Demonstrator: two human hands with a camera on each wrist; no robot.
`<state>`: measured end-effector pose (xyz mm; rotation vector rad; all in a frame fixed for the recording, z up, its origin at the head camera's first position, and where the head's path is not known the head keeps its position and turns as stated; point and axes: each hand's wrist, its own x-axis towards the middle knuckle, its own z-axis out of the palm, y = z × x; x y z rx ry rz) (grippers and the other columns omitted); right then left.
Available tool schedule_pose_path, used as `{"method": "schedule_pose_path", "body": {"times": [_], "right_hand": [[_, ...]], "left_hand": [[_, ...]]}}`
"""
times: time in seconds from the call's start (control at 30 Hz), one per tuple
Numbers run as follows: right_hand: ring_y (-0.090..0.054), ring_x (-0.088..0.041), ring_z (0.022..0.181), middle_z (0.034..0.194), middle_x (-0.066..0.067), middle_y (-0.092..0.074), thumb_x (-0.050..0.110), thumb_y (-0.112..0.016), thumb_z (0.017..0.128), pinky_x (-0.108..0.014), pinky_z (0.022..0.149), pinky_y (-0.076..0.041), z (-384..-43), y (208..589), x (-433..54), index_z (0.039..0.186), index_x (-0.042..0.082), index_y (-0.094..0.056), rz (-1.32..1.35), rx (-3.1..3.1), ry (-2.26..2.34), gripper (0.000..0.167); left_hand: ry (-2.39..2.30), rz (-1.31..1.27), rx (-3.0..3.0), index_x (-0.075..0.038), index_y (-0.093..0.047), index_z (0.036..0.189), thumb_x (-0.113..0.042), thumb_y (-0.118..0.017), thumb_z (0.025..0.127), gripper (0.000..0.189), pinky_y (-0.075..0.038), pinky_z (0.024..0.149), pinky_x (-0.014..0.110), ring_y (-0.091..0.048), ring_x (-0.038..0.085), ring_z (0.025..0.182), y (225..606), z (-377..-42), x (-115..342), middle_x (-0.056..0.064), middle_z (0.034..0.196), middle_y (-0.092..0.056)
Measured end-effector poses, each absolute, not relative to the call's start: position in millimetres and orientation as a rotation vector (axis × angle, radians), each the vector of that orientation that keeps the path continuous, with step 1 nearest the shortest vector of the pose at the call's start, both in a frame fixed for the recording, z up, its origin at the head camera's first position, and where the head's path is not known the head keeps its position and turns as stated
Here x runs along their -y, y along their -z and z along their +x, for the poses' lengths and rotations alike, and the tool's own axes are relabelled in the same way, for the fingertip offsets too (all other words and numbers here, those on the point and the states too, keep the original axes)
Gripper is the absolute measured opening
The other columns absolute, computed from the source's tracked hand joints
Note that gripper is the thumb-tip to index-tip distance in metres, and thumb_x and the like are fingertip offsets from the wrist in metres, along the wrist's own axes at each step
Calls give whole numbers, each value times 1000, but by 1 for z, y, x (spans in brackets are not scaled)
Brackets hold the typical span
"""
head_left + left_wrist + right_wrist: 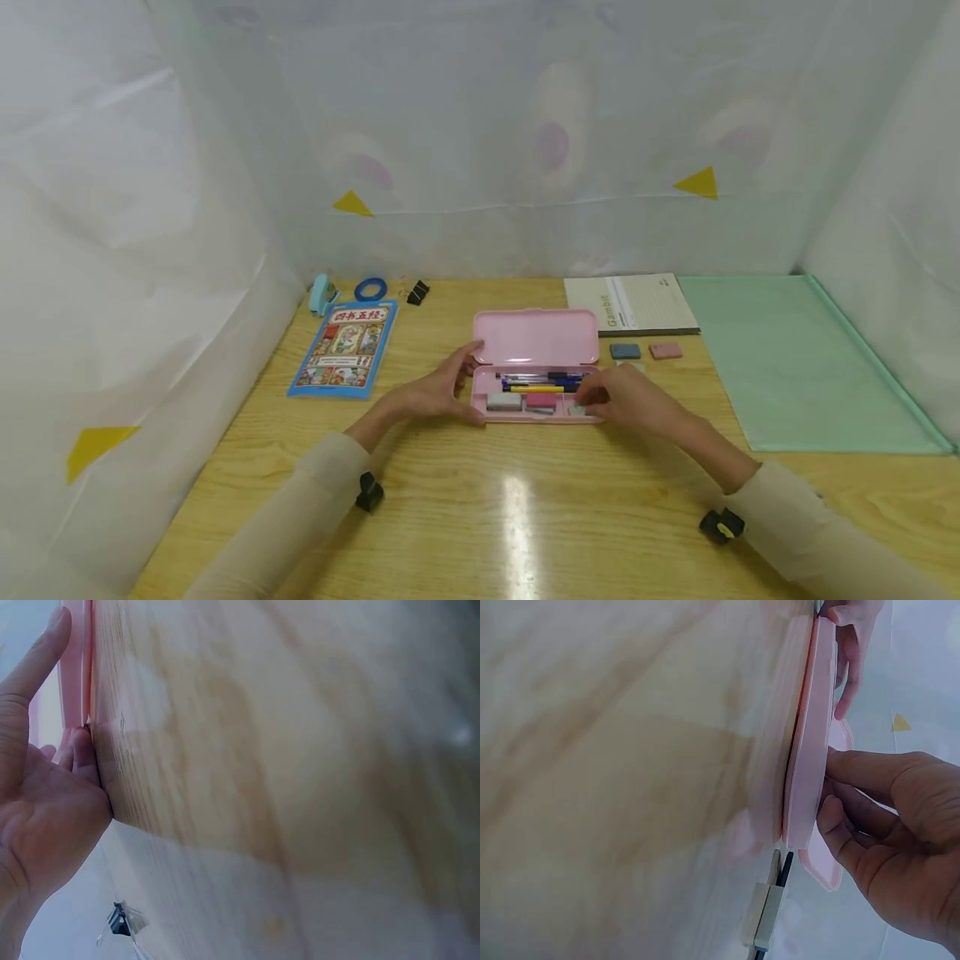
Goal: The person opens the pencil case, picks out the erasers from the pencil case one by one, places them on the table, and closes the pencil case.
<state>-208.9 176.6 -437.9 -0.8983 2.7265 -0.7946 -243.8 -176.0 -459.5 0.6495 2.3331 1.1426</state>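
A pink pencil case (536,337) lies on the table with its lid folded back. My left hand (435,393) grips its left end, thumb along the front edge and fingers at the hinge side. Several pens and a yellow marker (534,389) lie in the long back compartment. In front sit a whitish eraser (504,402) and a bright pink eraser (541,400). With curled thumb and fingers, my right hand (630,400) pinches a small pale block (576,410) in the right front compartment. The case's wall hides those fingertips in the right wrist view.
Behind the right hand lie a blue eraser (626,351), a dusty pink eraser (665,351) and a notebook (637,304). A green mat (825,367) covers the right side. At left are a blue-edged book (345,350), stapler (322,295), tape roll (371,289) and binder clip (418,292).
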Motion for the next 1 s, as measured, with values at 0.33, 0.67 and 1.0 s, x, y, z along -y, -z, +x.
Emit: {"method": "schedule_pose_path", "body": {"times": [0.33,0.67,1.0], "right_hand": [[-60,-8,77,87,7,-68,1,-78,89,-26,68,-53,-208,446,-182,95,14,-76,-873,-2677,988,14],[-57,-15,82,97,4,-71,3,-73,91,-29,71,-50,-210,433,-199,94,18,-77,-729,-2736,1152,15],[-58,-15,84,98,0,-71,12,-71,98,-31,72,-49,-216,419,-247,100,16,-78,-577,-2798,1186,8]], "left_hand": [[-1125,647,-2332,-28,-7,167,-33,-90,82,119,-37,109,40,-39,24,123,460,-243,176,8,142,-37],[-1123,657,-2335,-29,-7,167,-33,-90,82,119,-37,108,39,-39,24,123,461,-245,176,8,142,-37],[-1154,648,-2334,-28,-7,167,-28,-91,82,119,-35,110,44,-38,27,126,465,-247,176,10,143,-37]]}}
